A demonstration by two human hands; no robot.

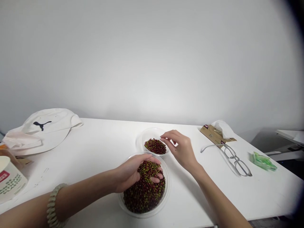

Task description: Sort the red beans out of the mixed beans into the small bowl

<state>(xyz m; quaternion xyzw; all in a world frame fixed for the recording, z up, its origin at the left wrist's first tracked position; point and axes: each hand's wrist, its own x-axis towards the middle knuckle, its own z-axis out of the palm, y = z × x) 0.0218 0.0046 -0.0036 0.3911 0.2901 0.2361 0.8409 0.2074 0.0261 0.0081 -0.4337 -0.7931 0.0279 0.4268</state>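
Note:
A large clear plastic bowl (167, 186) near the table's front edge holds mixed dark red and green beans (142, 201). My left hand (129, 173) lies palm up over this bowl, fingers curled, cupping a heap of the beans. Just behind stands a smaller clear bowl (152, 130) with more red and green beans (155, 146) in it. Over its right rim is my right hand (179, 145), thumb and fingertips pinched together. Whatever may be between those fingertips is too small to make out.
On the left lie a white cap (52, 126) and a printed paper tub (10, 180). To the right are a brown tissue pack (215, 134), eyeglasses (235, 158) and a green plastic packet (263, 161). A grey wall (152, 63) rises behind the white table (106, 139).

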